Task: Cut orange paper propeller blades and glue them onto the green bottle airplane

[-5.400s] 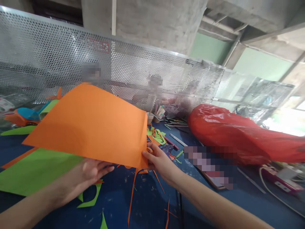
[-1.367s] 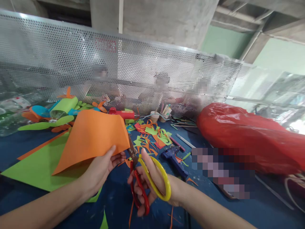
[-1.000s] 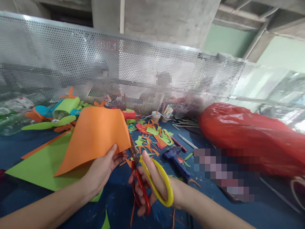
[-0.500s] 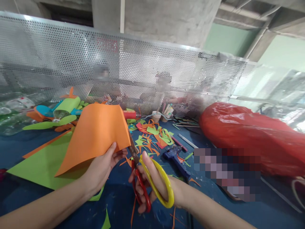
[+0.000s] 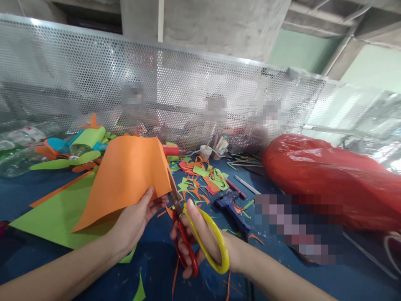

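My left hand (image 5: 139,215) pinches the lower right edge of a curved orange paper sheet (image 5: 128,175), thumb on top and fingers beneath. In my right hand (image 5: 200,238) is a pair of scissors (image 5: 221,251) with one yellow and one red handle, thumb and fingers through the loops. The blades point up and away, close against the sheet's right edge; whether paper lies between them I cannot tell. Under the orange sheet, a green paper sheet (image 5: 46,221) lies on the blue table (image 5: 156,271).
Paper scraps (image 5: 200,179) are strewn beyond the scissors. A blue glue gun (image 5: 232,211) lies right of them, near a large red plastic bag (image 5: 326,184). Paper flowers (image 5: 72,152) and plastic bottles (image 5: 21,154) stand back left. Behind a perforated metal screen (image 5: 84,79) people are visible.
Almost nothing differs. Both hands, the orange sheet and the scissors keep nearly the same places. Behind the screen, a person at the right shows more plainly.
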{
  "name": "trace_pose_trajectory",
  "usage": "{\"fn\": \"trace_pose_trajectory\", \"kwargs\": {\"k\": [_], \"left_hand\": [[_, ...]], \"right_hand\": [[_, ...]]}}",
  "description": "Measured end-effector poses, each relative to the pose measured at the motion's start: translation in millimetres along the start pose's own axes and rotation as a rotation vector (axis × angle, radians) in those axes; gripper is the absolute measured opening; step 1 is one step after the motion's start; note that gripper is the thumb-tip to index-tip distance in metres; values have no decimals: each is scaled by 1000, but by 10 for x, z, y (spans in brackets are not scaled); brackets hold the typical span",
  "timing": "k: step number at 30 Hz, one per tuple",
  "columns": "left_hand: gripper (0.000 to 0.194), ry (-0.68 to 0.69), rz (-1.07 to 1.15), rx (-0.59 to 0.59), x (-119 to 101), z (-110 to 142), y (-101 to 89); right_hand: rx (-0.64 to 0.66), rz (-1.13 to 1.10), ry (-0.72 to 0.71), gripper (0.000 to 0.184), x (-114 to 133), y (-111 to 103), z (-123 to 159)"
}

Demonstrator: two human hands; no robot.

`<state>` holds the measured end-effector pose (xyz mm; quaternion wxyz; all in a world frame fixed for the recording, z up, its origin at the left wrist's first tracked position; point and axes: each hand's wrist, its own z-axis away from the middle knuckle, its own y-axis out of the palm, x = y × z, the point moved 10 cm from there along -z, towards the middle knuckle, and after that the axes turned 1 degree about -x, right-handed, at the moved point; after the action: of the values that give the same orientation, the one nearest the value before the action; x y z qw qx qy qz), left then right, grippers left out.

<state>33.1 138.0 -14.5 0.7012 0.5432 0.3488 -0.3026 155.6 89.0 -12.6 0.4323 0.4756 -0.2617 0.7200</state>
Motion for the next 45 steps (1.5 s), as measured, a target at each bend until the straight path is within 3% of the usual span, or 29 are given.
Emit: {"fn": "trace_pose_trajectory", "kwargs": {"k": [9, 32, 41, 45], "left_hand": [[10, 23, 24, 31, -27, 12, 30], [15, 38, 32, 31, -30, -7, 21], [19, 20, 22, 3, 3, 2, -7], [20, 13, 23, -1, -1, 4, 2]], "right_hand": [[-33, -45, 168, 68, -161, -1, -99], [-87, -117, 163, 59, -250, -54, -192], [-160, -60, 211, 54, -276, -110, -196], [-173, -47, 170, 50, -269, -138, -229]]}}
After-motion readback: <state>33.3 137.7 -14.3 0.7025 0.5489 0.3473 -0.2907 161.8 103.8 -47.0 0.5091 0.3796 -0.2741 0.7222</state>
